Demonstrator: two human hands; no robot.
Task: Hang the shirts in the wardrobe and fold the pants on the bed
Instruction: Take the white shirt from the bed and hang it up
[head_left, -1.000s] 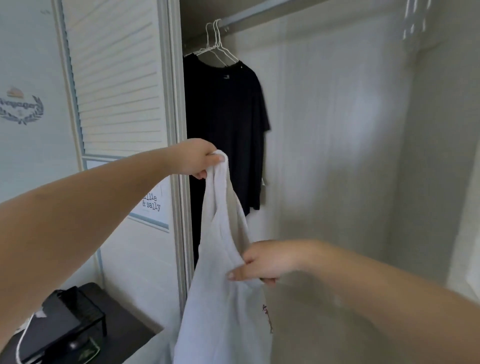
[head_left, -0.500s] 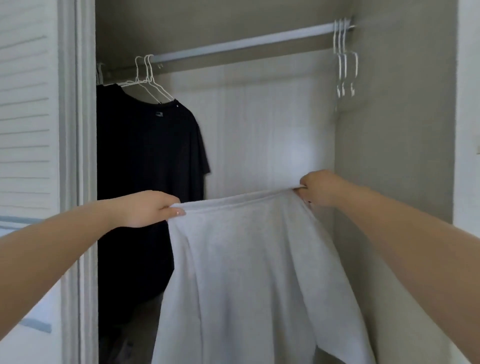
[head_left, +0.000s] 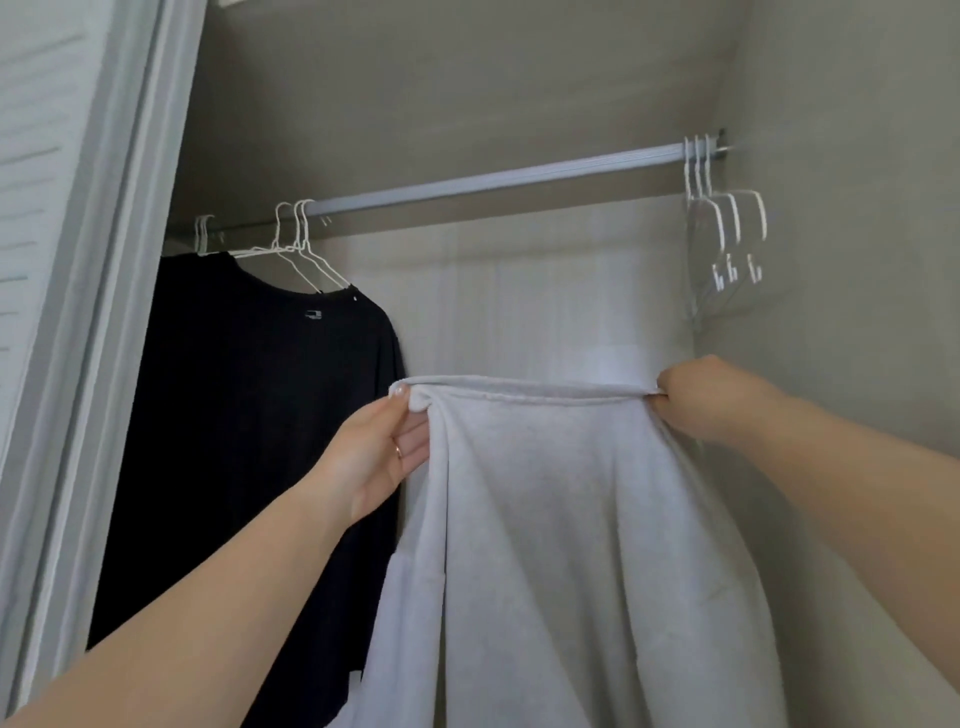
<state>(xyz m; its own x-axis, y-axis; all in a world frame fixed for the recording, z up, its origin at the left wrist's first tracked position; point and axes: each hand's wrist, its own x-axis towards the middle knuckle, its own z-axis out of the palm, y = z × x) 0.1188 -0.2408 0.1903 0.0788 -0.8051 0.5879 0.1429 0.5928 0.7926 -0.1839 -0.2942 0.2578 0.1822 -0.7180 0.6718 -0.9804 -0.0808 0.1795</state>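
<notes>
I hold a light grey shirt (head_left: 561, 545) spread out in front of the open wardrobe. My left hand (head_left: 382, 452) pinches the left end of its top hem, palm turned toward me. My right hand (head_left: 711, 400) grips the right end of the same hem, fingers curled round the cloth. The hem runs taut between them, well below the grey rod (head_left: 493, 179). A black shirt (head_left: 249, 415) hangs on a white wire hanger (head_left: 306, 260) at the rod's left end. Three empty white hangers (head_left: 727, 228) hang at the rod's right end.
A white louvred sliding door (head_left: 67, 234) stands at the left. The wardrobe's beige side wall (head_left: 841, 260) closes the right. The rod is bare between the black shirt and the empty hangers.
My view has tilted up and moved closer to the rod. Both hands have risen with the grey shirt, which went from bunched a second ago to spread wide. My left palm now faces me.
</notes>
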